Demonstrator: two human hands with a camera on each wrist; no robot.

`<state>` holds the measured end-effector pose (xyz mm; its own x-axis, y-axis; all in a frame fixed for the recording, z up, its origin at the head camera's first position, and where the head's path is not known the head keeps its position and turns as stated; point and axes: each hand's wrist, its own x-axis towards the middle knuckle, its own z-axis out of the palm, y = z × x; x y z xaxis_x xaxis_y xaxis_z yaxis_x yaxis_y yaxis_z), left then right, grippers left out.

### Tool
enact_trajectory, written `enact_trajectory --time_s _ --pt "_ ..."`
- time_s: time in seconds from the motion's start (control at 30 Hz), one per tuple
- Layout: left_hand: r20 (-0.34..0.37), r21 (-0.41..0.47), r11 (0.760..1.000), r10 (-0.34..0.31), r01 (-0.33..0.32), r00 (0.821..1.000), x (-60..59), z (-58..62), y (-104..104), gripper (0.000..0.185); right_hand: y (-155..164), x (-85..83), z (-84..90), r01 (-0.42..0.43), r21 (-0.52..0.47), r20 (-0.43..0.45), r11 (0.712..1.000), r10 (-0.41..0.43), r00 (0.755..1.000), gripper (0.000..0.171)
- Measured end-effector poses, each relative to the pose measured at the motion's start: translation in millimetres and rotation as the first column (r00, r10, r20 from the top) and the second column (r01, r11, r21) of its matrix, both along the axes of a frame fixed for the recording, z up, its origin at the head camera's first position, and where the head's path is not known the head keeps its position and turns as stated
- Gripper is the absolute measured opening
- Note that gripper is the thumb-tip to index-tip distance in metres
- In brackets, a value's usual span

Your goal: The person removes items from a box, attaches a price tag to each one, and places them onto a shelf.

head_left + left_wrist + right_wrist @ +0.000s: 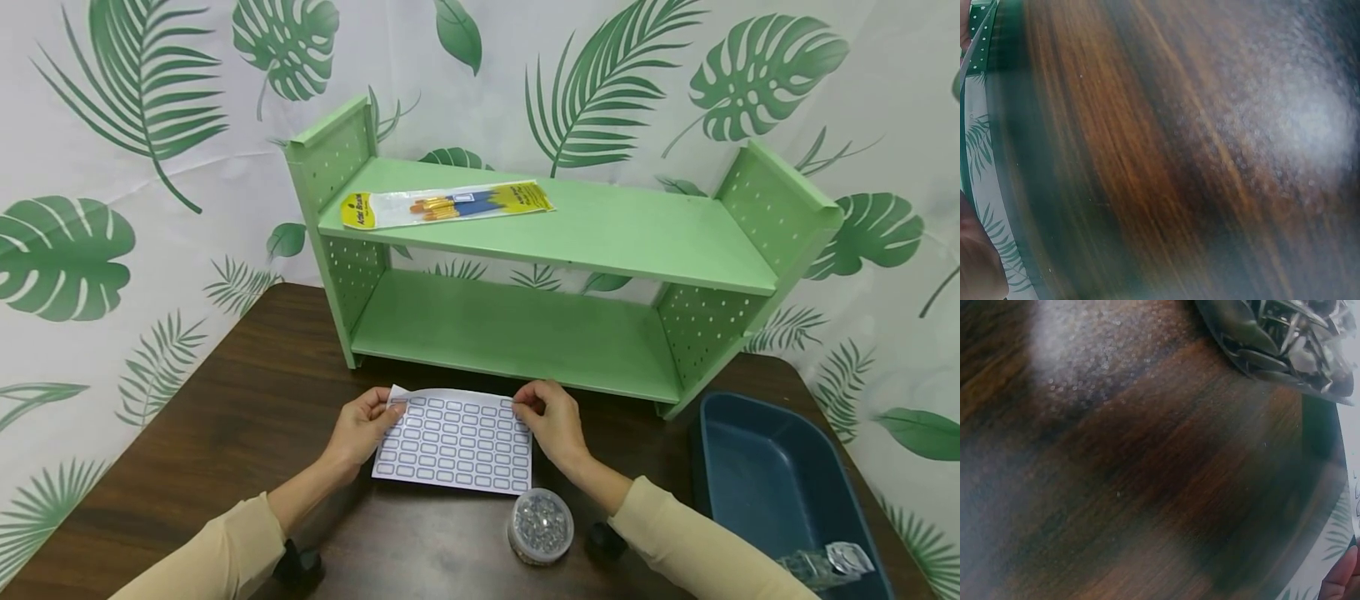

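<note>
White label sheet (454, 447), printed with rows of blue-bordered rectangular stickers, lies flat on the dark brown wooden table (225, 417), held at its far corners between both hands. The left hand (362, 429) pinches the far left corner, where the paper curls up off the tabletop; the right hand (552, 421) pinches the far right corner with thumb and fingertips. Both hands are closed on the sheet, as the head view shows; the wrist views show only blurred wood grain.

Beyond the hands stands a pale green two-tier metal shelf (562, 275), with a flat clear packet of paintbrushes (446, 205) on its upper board. Just nearer than the right hand sits a small round clear tub of shiny beads (540, 526). Out to the right of the right hand is a dark blue plastic tray (780, 483).

To lift the sheet cleanly, I would judge it best to raise both corners evenly, keeping the paper taut but not creased, and to mind the tub near its close edge.
</note>
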<state>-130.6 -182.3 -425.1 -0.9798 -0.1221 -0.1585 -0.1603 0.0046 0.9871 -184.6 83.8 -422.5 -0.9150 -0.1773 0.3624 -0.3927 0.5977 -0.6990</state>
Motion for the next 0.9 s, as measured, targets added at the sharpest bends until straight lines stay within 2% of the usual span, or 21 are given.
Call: enact_trajectory --time_s 0.2,0.57,0.9 --pt "-0.006 0.008 1.000 -0.005 0.005 1.000 0.8 0.7 0.0 0.022 -0.3 -0.1 -1.0 0.005 -0.013 0.043 1.000 -0.005 0.999 0.008" --pt "0.002 0.003 1.000 0.000 0.000 1.000 1.0 -0.6 -0.1 0.019 -1.3 -4.0 -2.3 0.035 -0.074 0.185 0.997 -0.021 0.983 0.009" --pt "0.012 -0.020 1.000 0.019 -0.019 1.000 1.2 -2.0 -0.6 0.019 -1.9 -1.2 -0.3 -0.003 -0.074 0.285 0.997 0.023 0.958 0.006"
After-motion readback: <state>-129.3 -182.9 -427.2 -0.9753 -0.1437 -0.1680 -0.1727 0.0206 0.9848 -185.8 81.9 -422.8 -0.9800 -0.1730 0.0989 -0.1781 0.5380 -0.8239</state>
